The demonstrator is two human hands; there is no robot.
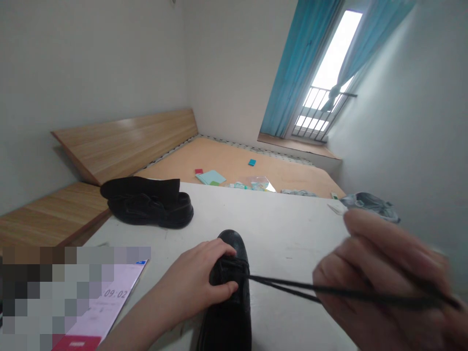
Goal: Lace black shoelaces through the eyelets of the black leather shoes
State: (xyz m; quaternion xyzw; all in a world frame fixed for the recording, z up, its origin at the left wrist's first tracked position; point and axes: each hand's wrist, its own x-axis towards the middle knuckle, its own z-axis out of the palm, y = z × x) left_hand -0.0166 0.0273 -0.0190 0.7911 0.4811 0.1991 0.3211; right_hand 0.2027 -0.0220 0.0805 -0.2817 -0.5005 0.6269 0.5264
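A black lace-up shoe (237,312) sits on the white table, its toe pointing away from me. My left hand (199,280) grips the shoe from its left side, fingers and thumb over the upper near the lacing. From the lacing a black shoelace (281,282) runs taut to the right in two strands. My right hand (380,278), blurred and close to the camera, is closed on the shoelace. At the table's far left lies the other black shoe (153,212), with a black insole-like flat piece (142,186) on top of it.
The white table (292,234) spreads under the shoes. A pink printed sheet (106,302) lies at the near left, partly pixelated. Behind is a bed (234,151) with papers and small items. Grey-blue cloth (371,202) lies at the right, and a curtained window (318,97) is beyond.
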